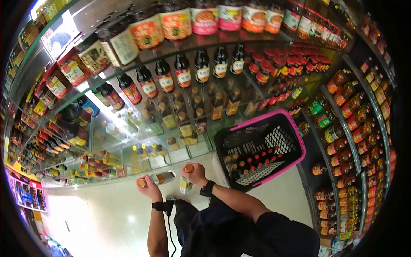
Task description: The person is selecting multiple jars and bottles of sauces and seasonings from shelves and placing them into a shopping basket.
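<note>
My left hand [150, 191] is closed around the neck end of a clear glass bottle [163, 177] with a brown cap. That bottle lies tilted, its base pointing right. Just to the right, my right hand [198, 174] grips a second brown-capped bottle [186, 186] near its top, and a pale label shows on its lower part. Both bottles are held in front of the lowest shelf, above the floor. Beside my right hand stands a black shopping basket [297, 132] with a pink rim. Inside it are several dark bottles, some with red caps and some with brown caps.
Glass shelves [171, 50] with jars and sauce bottles curve across the front and left. Small yellow-capped bottles [147, 150] stand low, close to my hands. On the right, a rack holds large oil bottles [355, 118]. A cable [170, 231] hangs from my left wrist strap.
</note>
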The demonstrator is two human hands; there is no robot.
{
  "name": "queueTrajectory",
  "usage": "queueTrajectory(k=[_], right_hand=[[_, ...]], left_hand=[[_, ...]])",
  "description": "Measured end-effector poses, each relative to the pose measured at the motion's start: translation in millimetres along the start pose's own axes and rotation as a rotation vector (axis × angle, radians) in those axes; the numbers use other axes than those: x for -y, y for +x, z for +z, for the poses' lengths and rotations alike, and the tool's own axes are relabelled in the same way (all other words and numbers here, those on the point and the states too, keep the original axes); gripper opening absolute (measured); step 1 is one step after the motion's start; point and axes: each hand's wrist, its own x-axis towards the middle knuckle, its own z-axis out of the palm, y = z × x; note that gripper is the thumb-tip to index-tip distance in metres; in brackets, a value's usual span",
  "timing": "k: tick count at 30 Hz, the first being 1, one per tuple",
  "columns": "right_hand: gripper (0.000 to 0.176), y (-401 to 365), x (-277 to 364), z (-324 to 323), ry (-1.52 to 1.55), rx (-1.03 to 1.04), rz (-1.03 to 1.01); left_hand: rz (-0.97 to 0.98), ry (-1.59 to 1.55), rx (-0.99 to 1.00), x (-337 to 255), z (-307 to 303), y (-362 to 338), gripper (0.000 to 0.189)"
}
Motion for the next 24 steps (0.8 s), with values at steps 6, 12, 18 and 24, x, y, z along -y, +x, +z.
queueTrajectory(k=[6, 12, 18, 24], right_hand=[[0.018, -36.5, -17.4, -57.6, 0.012, 0.062, -0.008], [0.025, -59.2, -21.5, -113.0, 0.119, 0.07, -0.045], [0.019, -83.6, -32.5, -190.7, 0.134, -0.025, 0.012], [0.01, -102.4, -60.0, -275.6, 0.091, -0.119, -0.094]], left_hand=[[0.059, -0.06, -0.011, -36.2, 0.7, -72.4, 0.009], [0.135, -0.044, 0.022, -77.5, 10.7, -128.2, 0.008], [0.188, 0.0, 0.007, -93.8, 36.1, -195.3, 0.011], [0.106, 0.046, 0.098, -122.9, 78.1, -261.7, 0.016]])
